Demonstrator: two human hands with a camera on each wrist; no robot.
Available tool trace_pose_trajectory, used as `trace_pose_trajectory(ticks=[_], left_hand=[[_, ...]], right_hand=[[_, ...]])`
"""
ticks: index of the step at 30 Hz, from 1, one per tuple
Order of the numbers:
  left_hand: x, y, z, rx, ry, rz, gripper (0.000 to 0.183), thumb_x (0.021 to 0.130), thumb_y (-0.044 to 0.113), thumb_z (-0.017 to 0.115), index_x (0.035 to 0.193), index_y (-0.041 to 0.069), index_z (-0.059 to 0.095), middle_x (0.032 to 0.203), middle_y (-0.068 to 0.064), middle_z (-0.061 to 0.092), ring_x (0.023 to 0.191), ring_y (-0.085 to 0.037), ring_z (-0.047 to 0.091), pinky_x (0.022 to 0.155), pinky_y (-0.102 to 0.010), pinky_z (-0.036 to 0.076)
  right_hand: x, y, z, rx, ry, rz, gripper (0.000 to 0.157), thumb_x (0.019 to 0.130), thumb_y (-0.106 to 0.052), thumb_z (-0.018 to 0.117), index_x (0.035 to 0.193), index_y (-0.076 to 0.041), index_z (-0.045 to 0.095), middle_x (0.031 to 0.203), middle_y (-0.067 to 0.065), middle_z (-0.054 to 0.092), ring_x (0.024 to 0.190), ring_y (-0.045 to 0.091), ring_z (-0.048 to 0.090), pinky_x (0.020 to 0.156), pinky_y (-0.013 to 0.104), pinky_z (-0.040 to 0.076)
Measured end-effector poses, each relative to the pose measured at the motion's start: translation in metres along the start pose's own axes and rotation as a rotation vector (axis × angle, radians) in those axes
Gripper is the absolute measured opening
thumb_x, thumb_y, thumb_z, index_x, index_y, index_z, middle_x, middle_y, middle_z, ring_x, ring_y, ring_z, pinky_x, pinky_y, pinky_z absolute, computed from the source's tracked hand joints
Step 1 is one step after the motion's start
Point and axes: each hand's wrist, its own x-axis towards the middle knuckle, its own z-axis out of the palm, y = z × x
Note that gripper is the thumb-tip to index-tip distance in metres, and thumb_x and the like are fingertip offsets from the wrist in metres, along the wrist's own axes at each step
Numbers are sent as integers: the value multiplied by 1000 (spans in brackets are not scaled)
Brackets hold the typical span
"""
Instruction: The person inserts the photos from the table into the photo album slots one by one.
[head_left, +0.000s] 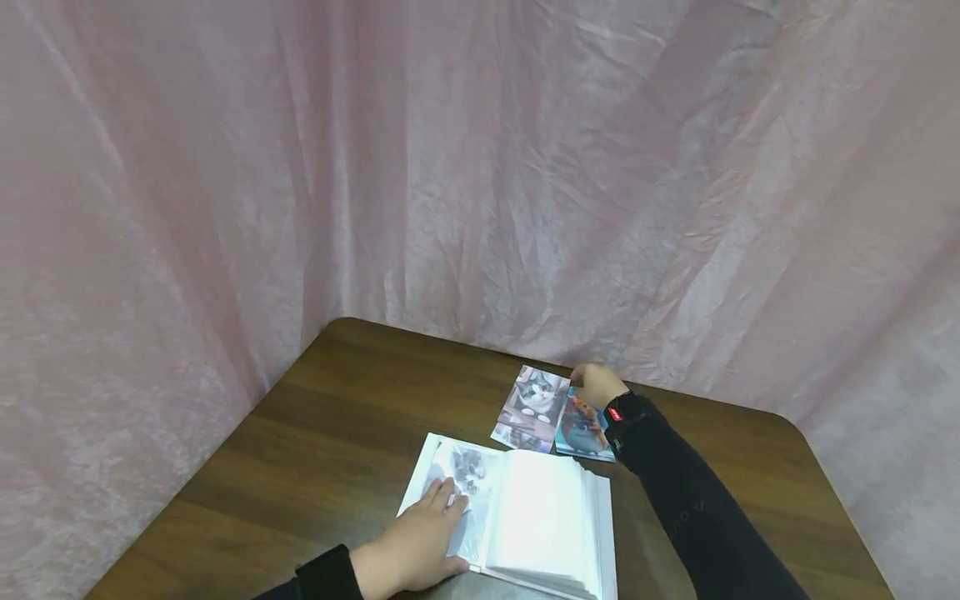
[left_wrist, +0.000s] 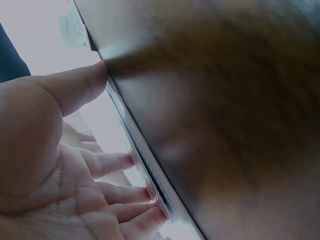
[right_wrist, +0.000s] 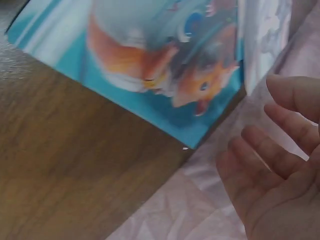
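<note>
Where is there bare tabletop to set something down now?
The widest patch lies left of the open album and cat photo, out to the table's left edge. Another lies between the right sleeve and the table's right edge. It's crowded behind the album: cat photo, blue photo and right hand.

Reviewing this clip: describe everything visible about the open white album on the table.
The album lies open on the brown, wood-look table, slightly angled in the head view. Its left page shows a greyish picture, apparently a cat, seemingly under a glossy clear sleeve. The right page looks blank white, atop a stack of leaves uneven at the right edge. The person's left hand rests on the left side, partly covering that picture, thumb at the near edge.
</note>
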Motion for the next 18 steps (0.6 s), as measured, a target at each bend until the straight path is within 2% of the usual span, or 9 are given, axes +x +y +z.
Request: trace_pose_trajectory(ticks=[3,9,12,16,18], left_hand=[[0,-1,0,16,1,-1,82,87,53,71,145,1,49,153,-29,37,141,-46,36,105,-53,44],[1,-1,0,16,3,-3,81,87,53,71,145,1,48,153,-29,37,141,-46,36,106,-53,43],[1,1,0,24,4,-2,81,87,53,71,145,1,49,153,-29,38,140,-46,36,107,-52,42],[2,1,-1,39,4,-3,81,87,54,71,145,1,49,152,-29,38,140,-46,38,107,-52,43],[2,1,-2,40,2,-6,81,87,54,71,145,1,49,152,-29,38,140,-46,37,106,-52,44]], right_hand=[[1,6,6,-9,-25,16,46,90,-6,71,132,7,58,127,28,61,102,36,64,92,50,51],[5,27,22,-56,-52,56,62,90,-17,71,144,2,49,139,31,51,123,50,51,93,55,49],[5,32,26,-24,-99,91,67,87,-17,71,146,1,45,138,30,52,106,45,61,80,49,52],[5,31,26,-2,-118,76,68,86,-18,74,145,2,46,133,29,57,89,34,63,75,45,52],[5,31,25,-10,-95,59,65,86,-17,74,144,1,49,132,29,57,98,38,62,80,48,52]])
